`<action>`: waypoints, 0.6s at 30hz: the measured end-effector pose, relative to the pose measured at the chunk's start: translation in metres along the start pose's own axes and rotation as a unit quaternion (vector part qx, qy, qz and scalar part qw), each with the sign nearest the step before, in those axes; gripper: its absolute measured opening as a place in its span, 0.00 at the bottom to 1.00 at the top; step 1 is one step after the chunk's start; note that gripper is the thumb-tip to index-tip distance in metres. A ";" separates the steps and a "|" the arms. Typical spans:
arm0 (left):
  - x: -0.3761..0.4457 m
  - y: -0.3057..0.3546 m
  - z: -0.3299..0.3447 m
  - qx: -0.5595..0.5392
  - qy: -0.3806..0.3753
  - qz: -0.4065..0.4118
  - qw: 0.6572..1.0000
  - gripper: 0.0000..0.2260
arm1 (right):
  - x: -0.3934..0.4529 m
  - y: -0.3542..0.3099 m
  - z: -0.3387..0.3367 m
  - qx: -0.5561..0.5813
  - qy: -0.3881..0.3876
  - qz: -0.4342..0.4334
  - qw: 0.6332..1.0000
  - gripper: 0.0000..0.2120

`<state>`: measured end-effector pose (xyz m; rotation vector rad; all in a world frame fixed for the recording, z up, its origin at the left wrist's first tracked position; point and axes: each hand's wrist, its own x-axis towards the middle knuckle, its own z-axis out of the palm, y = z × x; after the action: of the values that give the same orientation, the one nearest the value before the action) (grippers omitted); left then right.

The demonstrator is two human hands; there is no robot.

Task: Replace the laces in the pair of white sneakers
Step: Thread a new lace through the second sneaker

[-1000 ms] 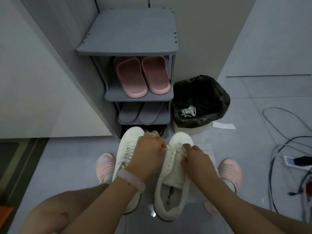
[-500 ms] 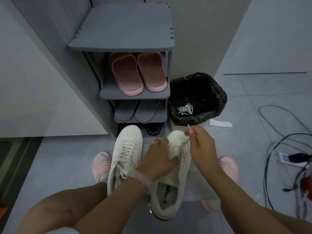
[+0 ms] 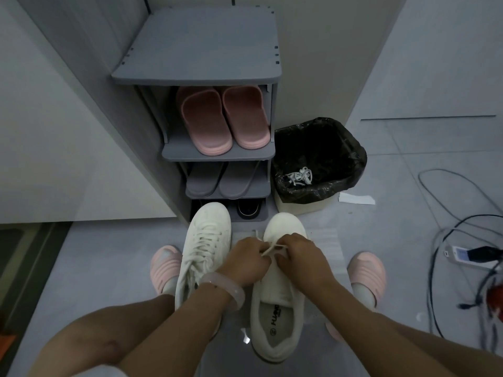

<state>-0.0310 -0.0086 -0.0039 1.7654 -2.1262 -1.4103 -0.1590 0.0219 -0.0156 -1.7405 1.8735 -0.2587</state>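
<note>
Head view, shoes: two white low-top canvas sneakers stand side by side on the grey floor, toes pointing far; the left sneaker is fully laced, the right sneaker is barely laced, near the toe only.
Left hand: the left hand pinches a flat white lace over the right sneaker's front eyelets.
Right hand: the right hand curls onto the same lace from the right, fingertips almost meeting the left hand's.
Old laces: a white tangle lies in the black-lined bin, far right of the shoes.
Surroundings: grey shoe rack beyond the toes.
Risk: the lace tip could slip from the pinch or miss an eyelet; uneven pulling would probably leave one end short.
</note>
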 end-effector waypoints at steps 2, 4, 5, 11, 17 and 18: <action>0.002 -0.002 -0.005 -0.044 -0.027 -0.028 0.998 0.15 | 0.000 -0.005 0.004 0.014 0.026 0.012 1.000 0.12; 0.003 -0.003 -0.010 -0.085 -0.051 -0.052 0.994 0.17 | 0.001 -0.009 0.008 0.011 0.050 0.022 0.998 0.10; 0.002 -0.005 -0.012 -0.105 -0.056 -0.062 0.991 0.18 | 0.003 -0.011 0.009 0.005 0.060 0.025 0.998 0.09; -0.001 -0.015 -0.018 -0.186 -0.076 -0.106 0.974 0.19 | 0.012 -0.016 0.013 -0.019 0.056 0.021 0.998 0.09; -0.001 -0.017 -0.008 -0.133 -0.047 -0.048 0.989 0.19 | 0.012 -0.010 0.021 -0.084 0.069 0.040 0.993 0.07; -0.002 -0.015 -0.004 -0.094 -0.013 -0.029 0.995 0.18 | 0.011 -0.009 0.021 -0.089 0.075 0.034 0.993 0.07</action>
<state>-0.0166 -0.0088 -0.0107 1.7591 -1.8964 -1.5964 -0.1404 0.0146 -0.0315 -1.8127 2.1157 -0.2067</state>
